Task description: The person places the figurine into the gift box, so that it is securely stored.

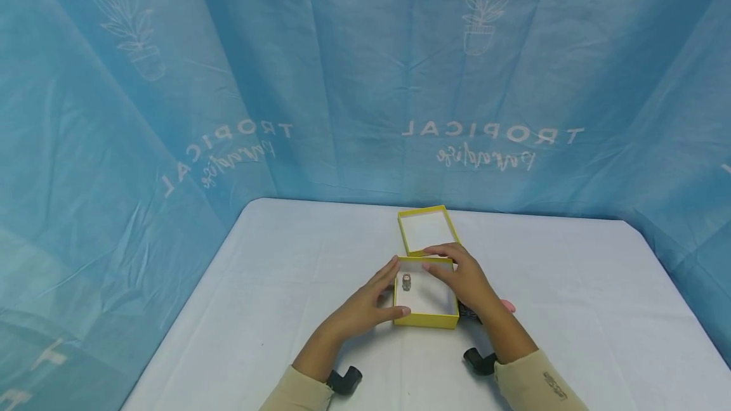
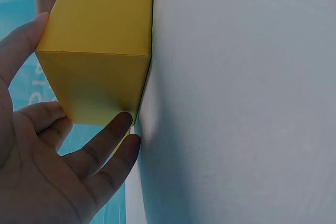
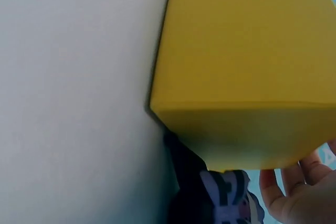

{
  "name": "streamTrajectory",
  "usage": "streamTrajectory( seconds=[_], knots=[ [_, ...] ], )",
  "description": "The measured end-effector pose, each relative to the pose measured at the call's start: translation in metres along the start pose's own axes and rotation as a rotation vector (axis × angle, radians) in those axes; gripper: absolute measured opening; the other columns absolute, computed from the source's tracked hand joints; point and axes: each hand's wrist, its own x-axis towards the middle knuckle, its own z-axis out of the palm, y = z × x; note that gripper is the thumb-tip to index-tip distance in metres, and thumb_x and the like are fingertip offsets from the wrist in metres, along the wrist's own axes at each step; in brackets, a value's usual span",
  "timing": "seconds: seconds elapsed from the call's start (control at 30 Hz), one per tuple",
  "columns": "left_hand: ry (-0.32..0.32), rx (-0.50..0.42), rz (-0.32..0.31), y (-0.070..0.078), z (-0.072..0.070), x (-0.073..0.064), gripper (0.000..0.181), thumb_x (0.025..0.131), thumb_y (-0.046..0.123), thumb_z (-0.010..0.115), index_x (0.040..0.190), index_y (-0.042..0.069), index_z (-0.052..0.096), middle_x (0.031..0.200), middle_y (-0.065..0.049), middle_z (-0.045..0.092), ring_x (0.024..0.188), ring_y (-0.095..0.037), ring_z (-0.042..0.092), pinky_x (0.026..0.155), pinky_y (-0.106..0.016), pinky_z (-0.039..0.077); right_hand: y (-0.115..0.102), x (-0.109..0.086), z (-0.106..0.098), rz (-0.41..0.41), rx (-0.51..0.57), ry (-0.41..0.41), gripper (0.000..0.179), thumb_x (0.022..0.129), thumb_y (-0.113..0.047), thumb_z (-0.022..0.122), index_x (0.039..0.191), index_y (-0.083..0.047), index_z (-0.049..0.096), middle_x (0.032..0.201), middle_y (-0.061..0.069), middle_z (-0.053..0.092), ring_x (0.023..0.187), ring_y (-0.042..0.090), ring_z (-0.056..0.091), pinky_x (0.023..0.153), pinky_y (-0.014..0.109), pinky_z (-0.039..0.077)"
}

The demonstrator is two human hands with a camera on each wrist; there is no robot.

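Note:
A yellow open-topped box (image 1: 426, 320) with a white inside stands on the table. Inside it, towards the left wall, lies a small grey-brown object (image 1: 406, 282), too small to identify. My left hand (image 1: 365, 306) rests along the box's left side, thumb at the front rim and straight fingers against the side and back left corner. At the back right corner is my right hand (image 1: 465, 278), with its thumb over the box and forefinger reaching past the back rim. A purple figure with dark stripes (image 3: 228, 195) sits beside the box, partly hidden under the right arm.
Behind the box lies a matching yellow lid (image 1: 428, 227), its white inside facing up. A pink thing (image 1: 508, 306) peeks out beyond the right forearm. White cloth covers the table (image 1: 274, 259). A blue printed curtain (image 1: 354, 81) hangs around its back and sides.

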Motion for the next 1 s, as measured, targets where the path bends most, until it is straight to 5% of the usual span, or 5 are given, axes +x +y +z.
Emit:
streamTrajectory(
  seconds=[0.37,1.0],
  knots=[
    [0.001,0.004,-0.009,0.001,0.0,-0.001,0.095,0.086,0.06,0.072,0.16,0.043,0.016,0.166,0.03,0.003,0.16,-0.022,0.011,0.126,-0.057,0.022,-0.004,-0.01,-0.016,0.017,0.029,0.055,0.035,0.095,-0.033,0.072,0.129,-0.028,0.066,0.14,0.003,0.057,0.135,0.028,0.05,0.117,0.055,0.038],
    [0.006,0.012,-0.002,0.0,0.001,0.0,0.096,0.086,0.057,0.073,0.161,0.044,0.014,0.171,0.018,0.005,0.16,-0.025,0.011,0.126,-0.058,0.022,0.003,-0.031,-0.043,0.066,0.014,0.106,0.051,0.093,-0.051,0.069,0.136,-0.024,0.061,0.145,0.003,0.053,0.138,0.029,0.048,0.118,0.056,0.038]
  ],
)
